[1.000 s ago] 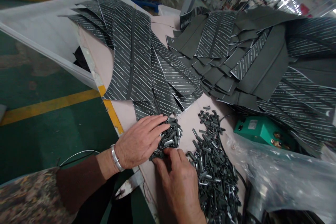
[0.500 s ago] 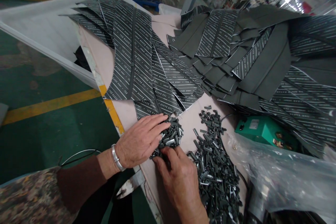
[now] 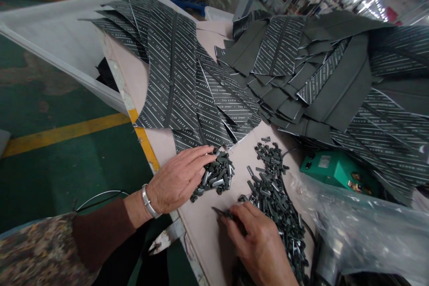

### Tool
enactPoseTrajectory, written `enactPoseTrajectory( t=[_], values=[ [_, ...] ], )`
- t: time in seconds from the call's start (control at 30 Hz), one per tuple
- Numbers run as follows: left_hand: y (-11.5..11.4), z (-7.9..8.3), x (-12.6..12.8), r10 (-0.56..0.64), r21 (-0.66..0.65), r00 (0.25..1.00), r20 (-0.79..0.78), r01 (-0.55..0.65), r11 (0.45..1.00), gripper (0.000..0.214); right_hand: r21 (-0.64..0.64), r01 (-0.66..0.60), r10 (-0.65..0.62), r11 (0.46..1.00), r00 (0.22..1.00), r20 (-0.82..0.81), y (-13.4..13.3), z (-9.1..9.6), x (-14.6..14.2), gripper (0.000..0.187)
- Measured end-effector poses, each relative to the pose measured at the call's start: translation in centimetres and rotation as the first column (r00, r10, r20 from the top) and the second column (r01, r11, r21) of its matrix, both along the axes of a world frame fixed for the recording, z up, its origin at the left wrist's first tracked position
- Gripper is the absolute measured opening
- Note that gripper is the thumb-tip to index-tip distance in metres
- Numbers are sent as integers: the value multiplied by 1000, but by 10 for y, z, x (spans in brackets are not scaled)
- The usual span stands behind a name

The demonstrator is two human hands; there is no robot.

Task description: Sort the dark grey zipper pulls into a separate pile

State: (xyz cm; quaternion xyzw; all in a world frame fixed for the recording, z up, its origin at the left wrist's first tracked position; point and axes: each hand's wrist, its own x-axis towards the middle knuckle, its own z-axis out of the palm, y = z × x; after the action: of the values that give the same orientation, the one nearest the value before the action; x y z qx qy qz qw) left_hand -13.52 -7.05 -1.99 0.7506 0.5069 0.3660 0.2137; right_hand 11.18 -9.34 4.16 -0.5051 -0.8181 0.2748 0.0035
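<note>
My left hand (image 3: 179, 178) lies with its fingers stretched out along the left side of a small heap of dark zipper sliders (image 3: 219, 172), fingertips touching it. To the right of that heap, my right hand (image 3: 256, 234) pinches at least one dark zipper slider (image 3: 226, 213) between thumb and fingers, its pull pointing left. How many it holds is hidden. A bigger heap of zipper sliders (image 3: 278, 196) spreads beside and beyond my right hand, partly covered by it. Striped dark fabric panels (image 3: 170, 71) with zips down their middles lie just past the small heap.
More dark panels (image 3: 338, 85) are piled at the back right. A green machine housing (image 3: 335, 170) and clear plastic sheeting (image 3: 362, 228) stand right of the sliders. A white bin (image 3: 60, 49) adjoins the table's left edge, marked with yellow tape (image 3: 146, 147).
My right hand has drawn away from the small heap, moving right and toward me, with a zipper slider in its fingers. My left hand has stayed nearly still.
</note>
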Motion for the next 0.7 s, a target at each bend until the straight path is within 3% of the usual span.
enactPoseTrajectory(
  t=[0.13,0.2,0.37,0.5,0.7],
  values=[
    [-1,0,-3,37,-52,988,153,-29,998,38,-117,-20,36,993,991,131,3,11,26,17],
    [-2,0,-4,70,-99,970,234,-48,994,37,-100,-14,26,995,992,123,3,14,26,20],
    [-1,1,-5,137,-192,925,353,-72,979,36,100,40,-29,994,993,-111,-6,0,-29,20],
    [-1,2,-4,146,-228,911,386,-59,972,38,246,107,-84,963,991,-102,-17,-21,-77,26],
    [-1,0,-4,126,-176,926,356,-66,982,36,278,103,-87,955,994,-69,-17,-30,-82,17]
  ],
)
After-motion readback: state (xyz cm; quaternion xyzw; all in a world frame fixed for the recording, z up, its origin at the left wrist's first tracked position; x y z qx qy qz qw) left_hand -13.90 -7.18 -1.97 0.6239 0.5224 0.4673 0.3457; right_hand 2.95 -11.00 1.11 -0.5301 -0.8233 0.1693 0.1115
